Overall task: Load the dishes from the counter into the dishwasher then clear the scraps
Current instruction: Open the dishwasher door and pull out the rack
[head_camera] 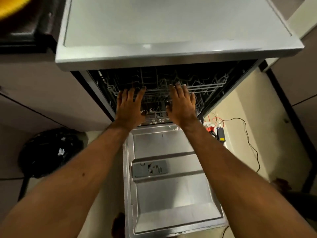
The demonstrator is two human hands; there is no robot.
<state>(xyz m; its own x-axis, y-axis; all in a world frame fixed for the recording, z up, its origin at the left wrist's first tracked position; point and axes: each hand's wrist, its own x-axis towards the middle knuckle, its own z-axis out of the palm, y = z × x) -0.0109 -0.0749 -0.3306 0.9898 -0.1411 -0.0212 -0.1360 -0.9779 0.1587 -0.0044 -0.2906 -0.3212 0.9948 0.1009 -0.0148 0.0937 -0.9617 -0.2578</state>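
I had both hands spread flat and empty at the front edge of the dishwasher's point(171, 54) upper rack point(205, 86): left hand point(130, 109) toward its left side, right hand point(182, 105) near the middle. The door point(171, 194) lay folded down below my arms. I saw no dishes inside; a black bin bag point(51, 152) sat left.

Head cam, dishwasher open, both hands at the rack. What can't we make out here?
- Rack contents: dark interior, nothing legible in it.
- Left hand and right hand on the rack front: whether the fingertips are hooked on the wire is unclear.
- Yellow object: cut off by the top-left corner and blurred.
- Counter dishes: out of view.
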